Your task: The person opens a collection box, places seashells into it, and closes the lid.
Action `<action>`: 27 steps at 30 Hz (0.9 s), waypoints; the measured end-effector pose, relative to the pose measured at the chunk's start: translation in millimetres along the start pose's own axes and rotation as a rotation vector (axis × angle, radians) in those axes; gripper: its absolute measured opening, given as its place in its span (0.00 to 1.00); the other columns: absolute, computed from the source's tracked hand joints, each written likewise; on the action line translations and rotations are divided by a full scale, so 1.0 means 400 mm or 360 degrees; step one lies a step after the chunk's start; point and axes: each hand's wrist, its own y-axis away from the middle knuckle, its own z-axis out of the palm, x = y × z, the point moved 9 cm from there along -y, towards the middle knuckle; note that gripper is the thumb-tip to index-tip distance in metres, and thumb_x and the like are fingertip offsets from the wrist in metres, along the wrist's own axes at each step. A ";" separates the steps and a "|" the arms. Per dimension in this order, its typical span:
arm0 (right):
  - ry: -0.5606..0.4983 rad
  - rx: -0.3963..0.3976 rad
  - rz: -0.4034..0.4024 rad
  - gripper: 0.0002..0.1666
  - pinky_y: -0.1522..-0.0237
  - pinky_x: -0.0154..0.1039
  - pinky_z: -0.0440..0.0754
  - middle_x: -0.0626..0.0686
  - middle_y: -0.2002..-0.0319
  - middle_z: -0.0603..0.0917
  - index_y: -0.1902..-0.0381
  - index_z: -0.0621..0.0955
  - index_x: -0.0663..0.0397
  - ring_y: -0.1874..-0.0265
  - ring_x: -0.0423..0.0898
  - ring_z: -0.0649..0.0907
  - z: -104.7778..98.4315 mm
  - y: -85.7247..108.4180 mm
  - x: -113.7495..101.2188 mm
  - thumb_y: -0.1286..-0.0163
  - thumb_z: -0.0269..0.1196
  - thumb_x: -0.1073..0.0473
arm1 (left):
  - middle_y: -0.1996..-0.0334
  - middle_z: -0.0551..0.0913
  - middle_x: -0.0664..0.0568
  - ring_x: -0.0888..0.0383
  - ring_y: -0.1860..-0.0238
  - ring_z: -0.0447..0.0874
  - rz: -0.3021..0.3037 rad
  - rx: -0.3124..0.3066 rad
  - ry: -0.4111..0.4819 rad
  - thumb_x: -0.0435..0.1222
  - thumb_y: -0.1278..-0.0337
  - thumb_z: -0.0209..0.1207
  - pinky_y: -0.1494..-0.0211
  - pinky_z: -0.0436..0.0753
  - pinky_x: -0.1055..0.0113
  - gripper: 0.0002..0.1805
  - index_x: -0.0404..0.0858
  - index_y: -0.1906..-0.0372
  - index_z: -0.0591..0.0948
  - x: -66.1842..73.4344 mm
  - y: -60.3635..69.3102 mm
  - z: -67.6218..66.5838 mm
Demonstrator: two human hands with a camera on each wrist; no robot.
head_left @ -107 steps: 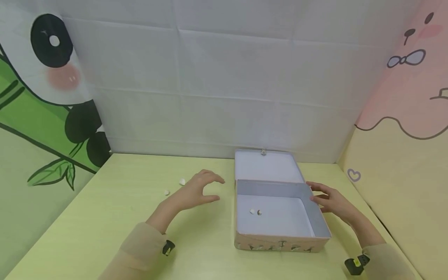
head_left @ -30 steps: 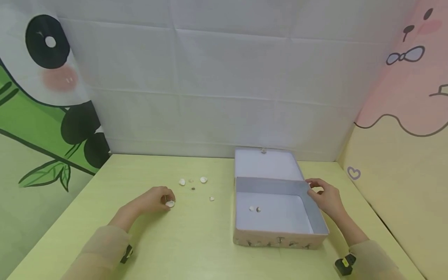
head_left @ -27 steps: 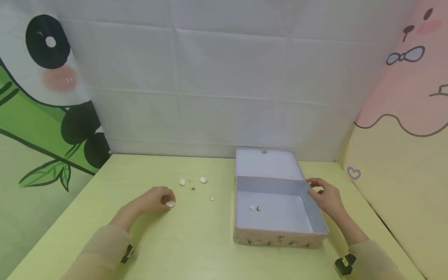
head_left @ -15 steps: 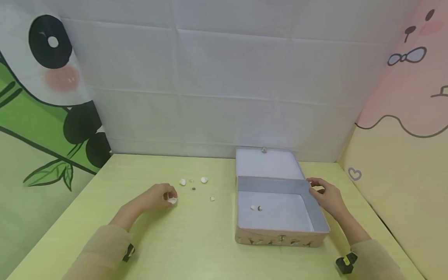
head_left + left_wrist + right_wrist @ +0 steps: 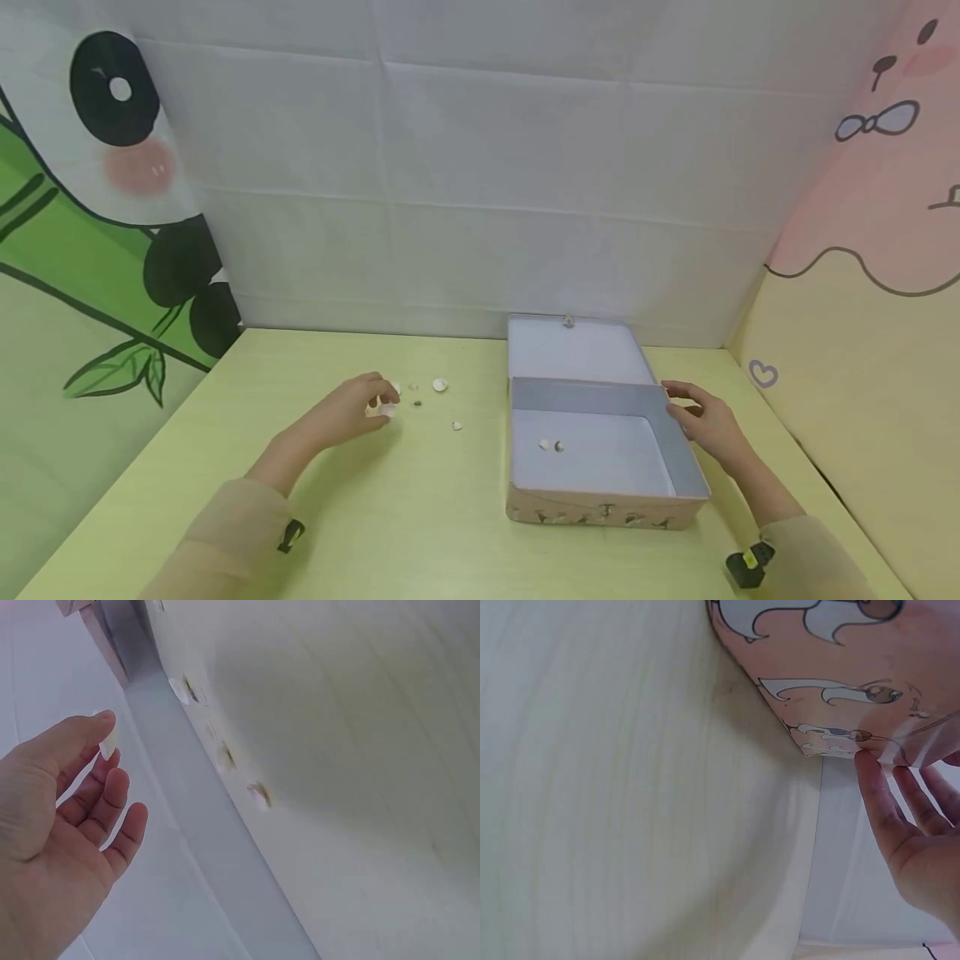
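Observation:
My left hand (image 5: 347, 410) is raised over the left side of the table. Between its thumb and fingertips it pinches a white seashell (image 5: 109, 741); the other fingers are loosely bent. Right of that hand several small shells lie on the table, among them a white shell (image 5: 439, 385) and a smaller shell (image 5: 457, 426). A pink printed box (image 5: 607, 510) stands at right centre, its lid (image 5: 573, 350) raised at the back. Two small shells (image 5: 551, 446) sit inside. My right hand (image 5: 708, 425) rests against the box's right side, its extended fingers (image 5: 881, 802) touching the outer wall.
A pale yellow table (image 5: 435, 533) ends at a white cloth backdrop (image 5: 480, 200). Printed panels flank it, a green one (image 5: 82, 250) at left and a pink and yellow one (image 5: 862, 233) at right. A latch (image 5: 567, 321) sits on the lid's upper edge.
Several more shells now lie on the table than in the oldest frame. Lately the left hand has lifted the white seashell and moved it up and right. The right hand stays at the box.

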 end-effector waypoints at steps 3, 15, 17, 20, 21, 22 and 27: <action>-0.0029 -0.0022 0.0010 0.29 0.66 0.35 0.82 0.67 0.38 0.69 0.33 0.66 0.60 0.52 0.52 0.79 0.002 0.001 0.002 0.28 0.54 0.55 | 0.64 0.78 0.55 0.55 0.63 0.76 0.0017 0.0049 -0.0037 0.30 0.51 0.66 0.59 0.78 0.63 0.12 0.37 0.58 0.81 0.027 -0.006 -0.013; -0.0069 -0.0102 -0.0017 0.29 0.66 0.36 0.82 0.68 0.38 0.68 0.33 0.65 0.61 0.58 0.37 0.78 0.002 0.003 0.011 0.27 0.53 0.54 | 0.63 0.77 0.55 0.55 0.60 0.76 0.0100 0.0253 -0.0082 0.30 0.54 0.68 0.57 0.79 0.63 0.14 0.39 0.59 0.81 0.131 -0.039 -0.061; -0.0068 -0.0101 -0.0018 0.29 0.66 0.36 0.82 0.68 0.38 0.67 0.33 0.65 0.62 0.57 0.38 0.78 0.002 0.004 0.010 0.27 0.53 0.54 | 0.64 0.77 0.56 0.56 0.60 0.75 0.0107 0.0293 -0.0057 0.30 0.54 0.68 0.56 0.78 0.63 0.14 0.40 0.59 0.81 0.142 -0.044 -0.070; -0.0072 -0.0104 -0.0017 0.29 0.66 0.36 0.82 0.68 0.38 0.67 0.32 0.65 0.61 0.56 0.42 0.79 0.003 0.006 0.008 0.27 0.52 0.55 | 0.64 0.77 0.56 0.55 0.60 0.75 0.0123 0.0349 0.0012 0.30 0.53 0.68 0.56 0.77 0.62 0.14 0.39 0.59 0.81 0.161 -0.054 -0.081; -0.0070 -0.0107 -0.0020 0.29 0.66 0.36 0.82 0.68 0.37 0.67 0.32 0.65 0.62 0.55 0.44 0.79 0.004 0.006 0.007 0.27 0.52 0.55 | 0.64 0.78 0.55 0.54 0.60 0.75 0.0131 0.0366 0.0047 0.30 0.53 0.68 0.56 0.77 0.62 0.13 0.39 0.59 0.81 0.168 -0.058 -0.085; -0.0071 -0.0112 -0.0021 0.29 0.65 0.36 0.82 0.69 0.37 0.67 0.32 0.64 0.62 0.54 0.46 0.79 0.004 0.007 0.006 0.27 0.52 0.54 | 0.64 0.78 0.53 0.53 0.60 0.75 0.0139 0.0382 0.0081 0.30 0.53 0.68 0.56 0.77 0.61 0.13 0.38 0.59 0.81 0.176 -0.061 -0.089; -0.0071 -0.0142 -0.0036 0.30 0.65 0.36 0.81 0.68 0.37 0.66 0.32 0.63 0.61 0.51 0.54 0.78 0.010 0.007 0.006 0.26 0.52 0.55 | 0.62 0.80 0.51 0.52 0.62 0.75 0.0149 0.0424 0.0232 0.31 0.51 0.67 0.57 0.77 0.61 0.13 0.37 0.58 0.81 0.214 -0.078 -0.096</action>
